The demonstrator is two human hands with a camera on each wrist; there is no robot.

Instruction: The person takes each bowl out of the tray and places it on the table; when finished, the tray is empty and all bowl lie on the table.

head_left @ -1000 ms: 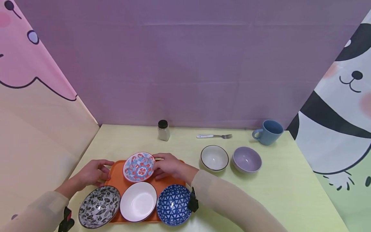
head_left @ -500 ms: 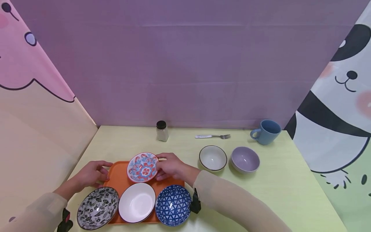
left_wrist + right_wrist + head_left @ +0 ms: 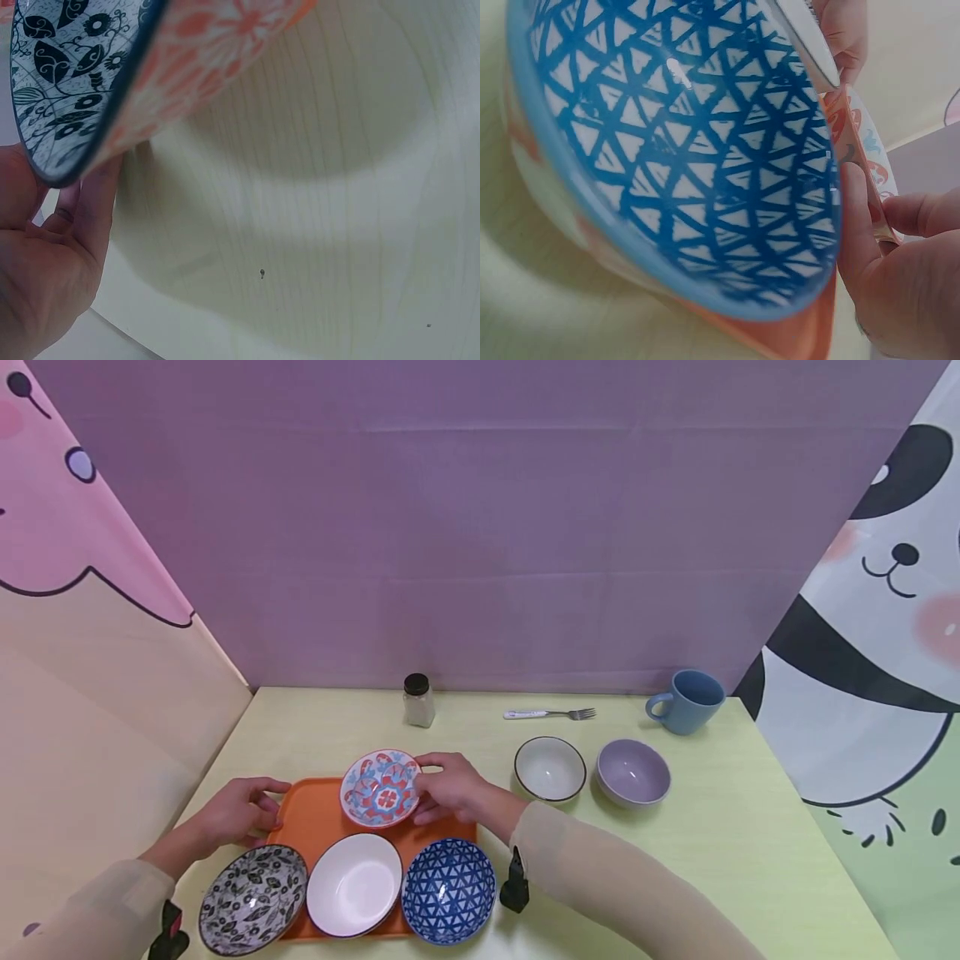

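My right hand (image 3: 453,789) pinches the right rim of a small red-and-blue floral bowl (image 3: 381,788) over the back part of an orange tray (image 3: 311,814). In the right wrist view, thumb and fingers of that hand (image 3: 915,277) lie on either side of the bowl's rim. Beside the tray's left edge is my left hand (image 3: 240,814), fingers loosely bent, fingertips right at the edge. Along the tray's front sit a tilted black-and-white leaf-patterned bowl (image 3: 253,900), a white bowl (image 3: 355,885) and a blue triangle-patterned bowl (image 3: 449,891). The leaf-patterned bowl partly hides my left fingers in the left wrist view.
To the right of the tray stand a dark-rimmed white bowl (image 3: 550,768) and a purple bowl (image 3: 633,772). Further back are a black-capped shaker (image 3: 418,701), a fork (image 3: 550,714) and a blue mug (image 3: 686,702). A purple backdrop (image 3: 480,527) rises behind the table.
The floral bowl has shifted to the right along the back of the tray, with my right hand on its rim. My left hand stays at the tray's left edge.
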